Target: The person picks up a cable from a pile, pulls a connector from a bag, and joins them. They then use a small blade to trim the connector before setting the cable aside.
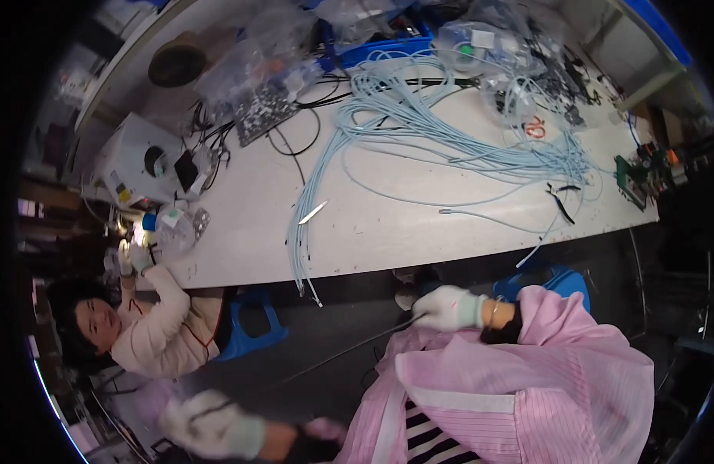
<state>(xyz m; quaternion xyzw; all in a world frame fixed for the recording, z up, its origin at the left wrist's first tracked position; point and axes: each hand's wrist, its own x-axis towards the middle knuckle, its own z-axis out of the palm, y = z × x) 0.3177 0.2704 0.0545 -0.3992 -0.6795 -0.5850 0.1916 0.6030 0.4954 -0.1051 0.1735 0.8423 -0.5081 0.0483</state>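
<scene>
A thin dark cable (333, 357) runs slantwise between my hands, below the front edge of the table. My right hand (447, 308), in a white glove, is closed around its upper end. My left hand (210, 425), gloved too and smeared by motion, grips the cable at the lower left. On the table lies a large bundle of light blue cables (419, 127), whose loose ends hang over the front edge. A white pointed strip or blade (313, 213) rests on the bundle's left strand. Black-handled pliers (561, 204) lie to the right.
A co-worker (160, 325) sits at the left, gloved hands by a lit device. Blue stools (256, 329) stand in front of the white table (241, 240). A blue bin (380, 50) and plastic bags line the back; a green fixture (635, 182) stands at the right end.
</scene>
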